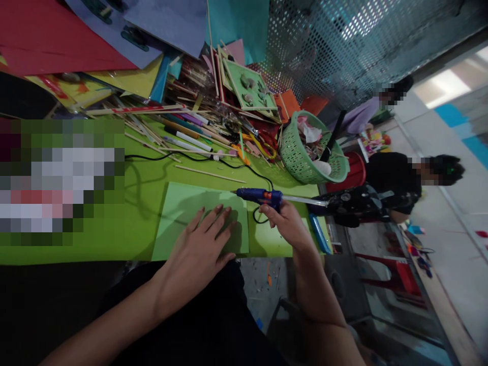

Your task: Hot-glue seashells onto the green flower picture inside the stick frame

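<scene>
A sheet of light green paper or card lies at the front edge of the green table. Flat on it rests my left hand, fingers spread. My right hand is wrapped round the handle of a blue hot glue gun, whose nozzle points left over the sheet's far right corner. A clear glue stick sticks out of the gun's back end. Whether the nozzle touches the sheet I cannot tell. The gun's black cord runs over the table behind the sheet.
A thin wooden stick lies behind the sheet. Farther back are several pens, loose sticks, yellow-handled scissors and a green-framed picture. A green basket stands at the right, and people are beyond it. A blue object lies near the right edge.
</scene>
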{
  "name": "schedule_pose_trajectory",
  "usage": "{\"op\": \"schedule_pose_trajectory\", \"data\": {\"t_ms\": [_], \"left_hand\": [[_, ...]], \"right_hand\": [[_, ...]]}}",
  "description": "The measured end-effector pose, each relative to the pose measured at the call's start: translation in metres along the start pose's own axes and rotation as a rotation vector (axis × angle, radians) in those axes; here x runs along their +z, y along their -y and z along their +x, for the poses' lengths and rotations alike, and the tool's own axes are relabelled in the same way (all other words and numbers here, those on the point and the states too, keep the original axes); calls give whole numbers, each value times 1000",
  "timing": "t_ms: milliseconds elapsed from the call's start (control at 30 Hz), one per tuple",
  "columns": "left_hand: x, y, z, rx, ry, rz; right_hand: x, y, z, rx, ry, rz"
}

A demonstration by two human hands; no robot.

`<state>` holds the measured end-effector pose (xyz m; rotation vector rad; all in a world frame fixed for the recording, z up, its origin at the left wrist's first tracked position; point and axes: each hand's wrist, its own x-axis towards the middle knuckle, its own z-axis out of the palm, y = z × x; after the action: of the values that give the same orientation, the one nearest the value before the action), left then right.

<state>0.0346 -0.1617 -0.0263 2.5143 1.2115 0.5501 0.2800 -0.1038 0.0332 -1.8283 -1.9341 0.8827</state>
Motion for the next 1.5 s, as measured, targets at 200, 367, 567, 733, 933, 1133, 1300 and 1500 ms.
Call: {"op": "schedule_pose_trajectory", "data": {"t_ms": [200,367,567,733,933,1133,1300,1500], "left_hand": [[10,-2,9,10,50,-6],[15,1,9,15,46,-14],[14,1,9,10,32,-24],[11,1,9,16,35,-38],[11,2,10,20,25,-36],[11,2,10,7,29,-49],[12,3,9,12,29,-51],[13,3,10,23,40,-34]], "right_hand": [[9,0,6,-33,-18,-68],[8,-2,5,-29,-12,-119],[10,0,6,-29,-10,-138],[8,0,5,-21,-4,-147],[0,-2,1,6,-31,-136],[8,-1,4,-7,-23,-114],[7,-2,4,-9,-40,-155],[4,-2,2,-10,-44,-164]]}}
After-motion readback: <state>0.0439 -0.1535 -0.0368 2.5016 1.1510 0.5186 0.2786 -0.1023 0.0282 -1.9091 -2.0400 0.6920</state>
